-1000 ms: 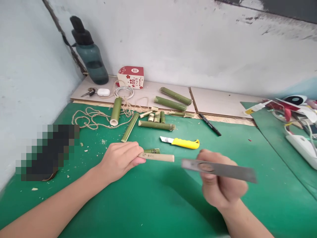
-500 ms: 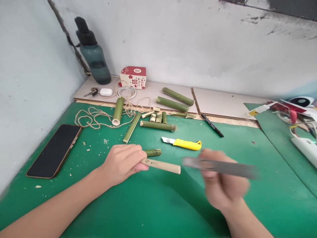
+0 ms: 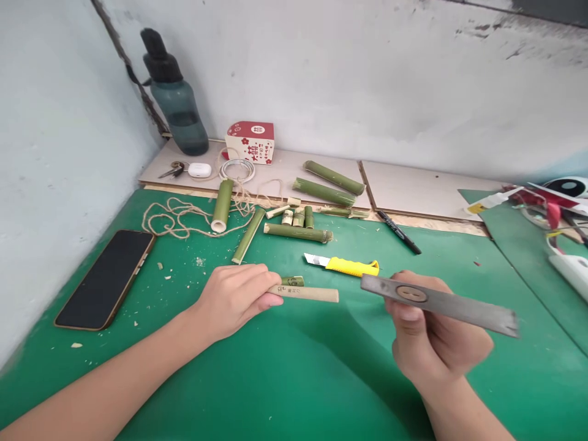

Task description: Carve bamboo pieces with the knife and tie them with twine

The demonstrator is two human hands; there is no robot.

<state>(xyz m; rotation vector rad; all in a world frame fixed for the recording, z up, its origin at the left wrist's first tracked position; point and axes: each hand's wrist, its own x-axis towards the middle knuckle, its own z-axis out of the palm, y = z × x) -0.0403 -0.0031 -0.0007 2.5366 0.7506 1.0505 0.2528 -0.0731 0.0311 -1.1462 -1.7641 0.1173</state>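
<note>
My left hand point(image 3: 239, 300) is wrapped round a carving knife with a round pale wooden handle point(image 3: 316, 294) bearing printed characters; its blade is hidden. The handle's butt points right. Just behind it lies a short green bamboo piece point(image 3: 294, 281) with a drawn mark, partly covered by the hand and handle. My right hand point(image 3: 432, 337) grips a hammer whose grey metal head point(image 3: 463, 306) shows the end of its wooden shaft. A gap separates the hammer head from the handle's butt. Beyond them lies a yellow utility knife point(image 3: 351, 267) with its blade out.
Several cut bamboo pieces point(image 3: 298, 233), loose twine point(image 3: 172, 214) and a black marker point(image 3: 399, 233) lie toward the back. At the left is a phone point(image 3: 105, 282). On the back ledge stand a bottle point(image 3: 180, 113) and a red-white box point(image 3: 250, 144). Cables and a white power strip point(image 3: 569, 272) lie right.
My right hand has drawn the hammer to the right, away from the carving knife's butt. The handle has tilted closer to level; my left hand keeps its grip. The view has shifted slightly.
</note>
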